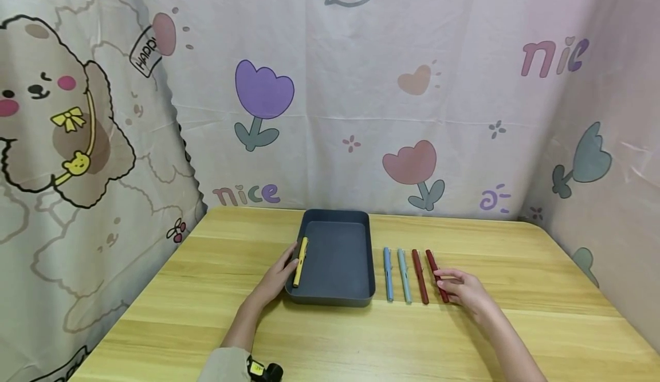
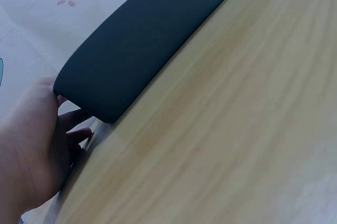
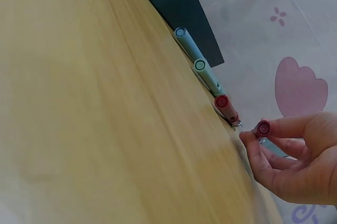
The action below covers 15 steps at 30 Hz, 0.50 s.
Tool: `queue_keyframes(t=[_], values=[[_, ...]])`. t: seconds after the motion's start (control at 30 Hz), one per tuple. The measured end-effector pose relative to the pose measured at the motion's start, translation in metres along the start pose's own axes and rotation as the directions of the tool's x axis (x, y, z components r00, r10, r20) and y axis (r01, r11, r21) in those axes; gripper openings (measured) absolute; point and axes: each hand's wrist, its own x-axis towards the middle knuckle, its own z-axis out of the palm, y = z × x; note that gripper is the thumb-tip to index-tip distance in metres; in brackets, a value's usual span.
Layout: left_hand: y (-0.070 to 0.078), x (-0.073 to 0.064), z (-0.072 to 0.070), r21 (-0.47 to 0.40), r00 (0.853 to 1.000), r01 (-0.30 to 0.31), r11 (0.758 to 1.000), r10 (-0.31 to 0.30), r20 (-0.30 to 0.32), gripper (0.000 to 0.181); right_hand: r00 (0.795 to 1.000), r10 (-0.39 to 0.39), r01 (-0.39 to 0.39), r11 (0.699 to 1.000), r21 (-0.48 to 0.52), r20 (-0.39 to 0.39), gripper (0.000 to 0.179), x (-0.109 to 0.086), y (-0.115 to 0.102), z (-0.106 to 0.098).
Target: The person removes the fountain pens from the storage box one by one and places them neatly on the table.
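My left hand (image 1: 277,278) holds the left wall of a dark grey tray (image 1: 335,300), thumb over the rim and fingers outside, as the left wrist view also shows. Inside that wall, close to the thumb, lies a yellow pen (image 1: 301,262). At the right end of a row of pens, my right hand (image 1: 466,294) pinches a dark red pen (image 1: 432,262) between thumb and fingers; in the right wrist view its round end (image 3: 264,128) faces the camera. Just left of it lies a second red pen (image 1: 420,276), then a mint green pen (image 1: 404,276) and a blue pen (image 1: 388,274).
The pens and tray are on a light wooden table (image 1: 330,342). A printed curtain (image 1: 340,84) hangs behind the table and along both sides. A black and yellow device (image 1: 264,369) sits at the left wrist, by the sleeve (image 1: 227,366).
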Motion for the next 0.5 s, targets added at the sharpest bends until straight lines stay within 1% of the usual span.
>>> queue_keyframes(t=[0.07,0.17,0.5], values=[[0.0092,-0.004,-0.0011,-0.005,1.0,0.008,1.0,-0.008,0.01,0.052,1.0,-0.005,0.005,1.0,-0.002,0.004,0.041,0.0,0.0012,0.0006],[0.0144,-0.0067,-0.0015,0.017,1.0,0.006,1.0,-0.007,0.015,0.053,1.0,-0.003,0.003,1.0,0.002,-0.001,0.04,0.0011,0.0029,0.0015],[0.0133,-0.0061,-0.0017,0.015,1.0,0.004,1.0,-0.005,0.015,0.052,1.0,-0.008,0.007,1.0,-0.015,-0.008,0.04,0.0034,0.0066,0.0017]])
